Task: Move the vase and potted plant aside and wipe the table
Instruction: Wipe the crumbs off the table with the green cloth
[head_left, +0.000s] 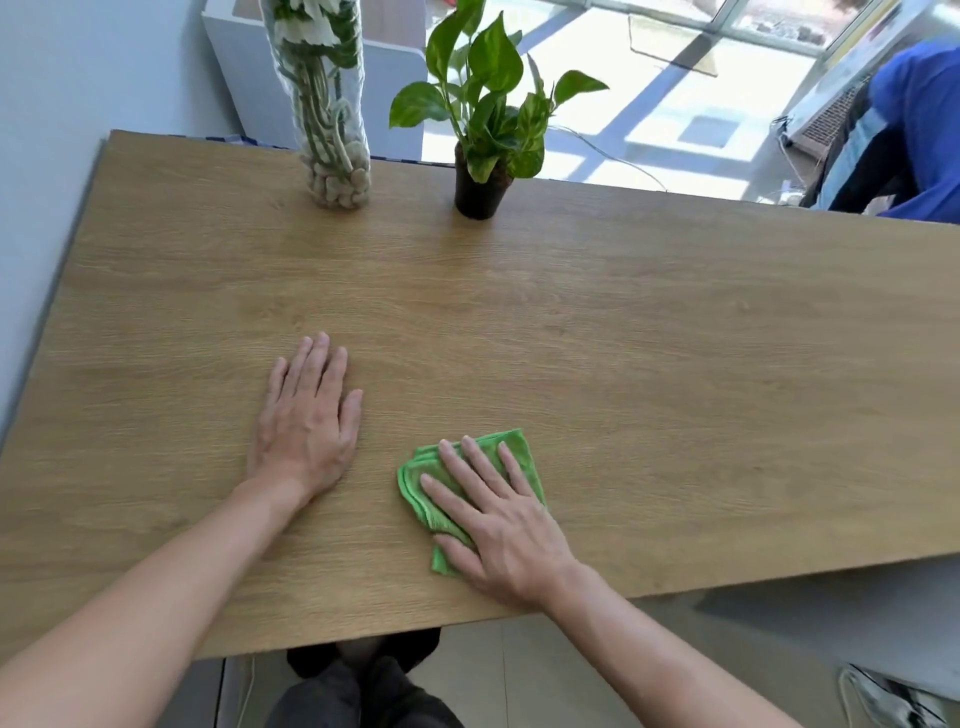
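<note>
A tall clear glass vase (332, 130) with pebbles and green stems stands at the far edge of the wooden table (675, 364), left of centre. Right of it sits a potted plant (480, 189) in a small black pot with broad green leaves. My left hand (306, 421) lies flat on the bare tabletop, palm down, fingers together, holding nothing. My right hand (498, 514) presses flat on a folded green cloth (423, 483) near the table's front edge, fingers spread over it.
A pale wall runs along the table's left side. A white cabinet (234, 67) stands behind the vase. A chair with blue and dark clothing (904, 140) is at the far right. Cables lie on the sunlit floor beyond the table.
</note>
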